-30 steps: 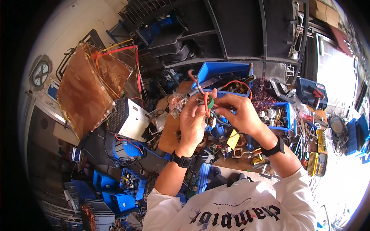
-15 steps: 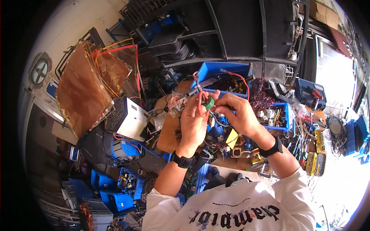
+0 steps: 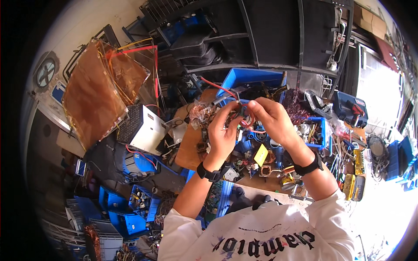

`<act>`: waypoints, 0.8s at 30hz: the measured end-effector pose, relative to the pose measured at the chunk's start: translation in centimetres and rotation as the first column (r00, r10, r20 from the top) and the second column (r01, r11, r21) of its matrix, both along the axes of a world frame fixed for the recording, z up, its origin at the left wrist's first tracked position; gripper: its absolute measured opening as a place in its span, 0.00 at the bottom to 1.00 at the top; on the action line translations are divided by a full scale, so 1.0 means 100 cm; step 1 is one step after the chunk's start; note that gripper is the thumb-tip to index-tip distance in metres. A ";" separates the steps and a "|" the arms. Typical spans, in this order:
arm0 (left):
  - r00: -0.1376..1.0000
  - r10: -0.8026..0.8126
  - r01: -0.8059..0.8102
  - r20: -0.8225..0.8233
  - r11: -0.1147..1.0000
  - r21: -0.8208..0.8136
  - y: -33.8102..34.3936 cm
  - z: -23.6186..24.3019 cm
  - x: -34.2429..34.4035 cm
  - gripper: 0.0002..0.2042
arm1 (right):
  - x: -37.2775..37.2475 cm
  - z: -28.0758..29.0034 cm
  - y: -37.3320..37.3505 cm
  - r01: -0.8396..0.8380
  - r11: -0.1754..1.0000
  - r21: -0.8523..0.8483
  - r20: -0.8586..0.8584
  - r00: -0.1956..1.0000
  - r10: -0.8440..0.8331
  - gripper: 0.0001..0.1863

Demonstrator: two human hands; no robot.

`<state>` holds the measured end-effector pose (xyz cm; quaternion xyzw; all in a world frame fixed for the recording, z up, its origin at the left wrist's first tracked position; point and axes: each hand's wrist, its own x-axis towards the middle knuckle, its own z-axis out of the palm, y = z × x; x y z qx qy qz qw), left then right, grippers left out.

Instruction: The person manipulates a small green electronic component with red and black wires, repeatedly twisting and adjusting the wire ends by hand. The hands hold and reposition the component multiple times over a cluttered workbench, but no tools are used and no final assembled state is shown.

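Both of my hands are raised over the cluttered workbench and close together, working on a red cable. My left hand pinches it where it coils round a small dark green piece, mostly hidden between the fingers. The cable's one end sticks out up and to the left, beyond my left fingertips. On the other side, my right hand has thumb and fingers closed on the cable's loop. A big blue bin with mixed parts stands just beyond my hands.
Loose electrical parts and a yellow piece cover the bench. Right of my hands are a small blue bin and an open tool case. A white box stands left, with blue crates below it on the floor.
The cable has been turned: its free end now points up-left, and the green piece is more hidden. My right hand has shifted slightly up, nearer the left hand's fingertips.
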<state>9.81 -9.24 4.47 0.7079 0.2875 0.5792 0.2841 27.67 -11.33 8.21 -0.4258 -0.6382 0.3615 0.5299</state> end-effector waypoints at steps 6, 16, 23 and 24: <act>0.979 0.151 -0.125 -0.134 0.975 0.185 0.000 0.005 -0.004 0.17 | 0.009 0.008 0.002 -0.209 0.966 -0.152 -0.206 0.963 0.176 0.15; 0.982 0.123 -0.107 -0.142 0.987 0.118 0.003 -0.005 -0.010 0.17 | 0.013 -0.011 0.002 -0.461 0.862 -0.212 -0.675 0.707 0.212 0.18; 0.964 0.115 -0.059 -0.240 0.972 0.229 -0.004 0.006 -0.006 0.16 | 0.019 0.001 0.014 -0.270 0.930 -0.250 -0.006 0.961 0.277 0.15; 0.965 0.128 -0.077 -0.228 0.972 0.221 -0.004 0.007 -0.006 0.16 | 0.018 0.000 0.012 -0.261 0.941 -0.217 -0.103 0.964 0.244 0.14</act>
